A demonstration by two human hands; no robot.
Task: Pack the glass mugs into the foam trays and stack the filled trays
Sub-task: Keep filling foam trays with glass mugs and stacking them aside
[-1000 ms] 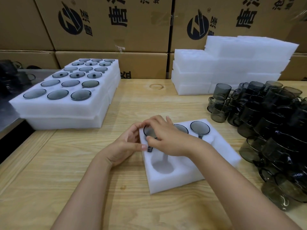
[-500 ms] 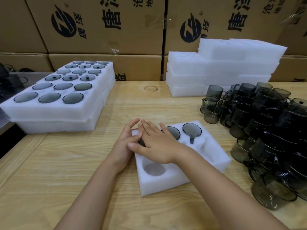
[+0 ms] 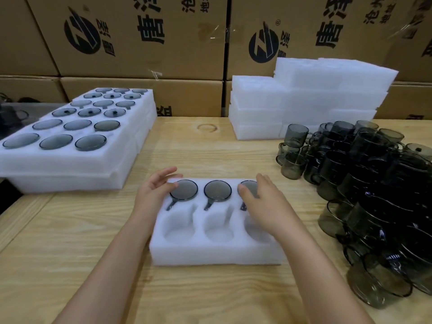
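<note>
Head camera: loose glass mugs (image 3: 374, 195) crowd the worktop's (image 3: 70, 242) right edge and filled trays (image 3: 70, 160) stack at its left edge. Left hand (image 3: 154, 195) and right hand (image 3: 264, 204), grips slack and empty, hover over the foam tray (image 3: 210, 253).

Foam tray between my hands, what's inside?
Three mugs in the far row, the rightmost partly under the right hand. Near pockets look empty; the rightmost is partly covered.

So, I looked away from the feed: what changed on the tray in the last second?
The tray turned square. Both hands left the left mug and spread apart: left hand beside it, right hand over the right mug. Near pockets stay empty.
</note>
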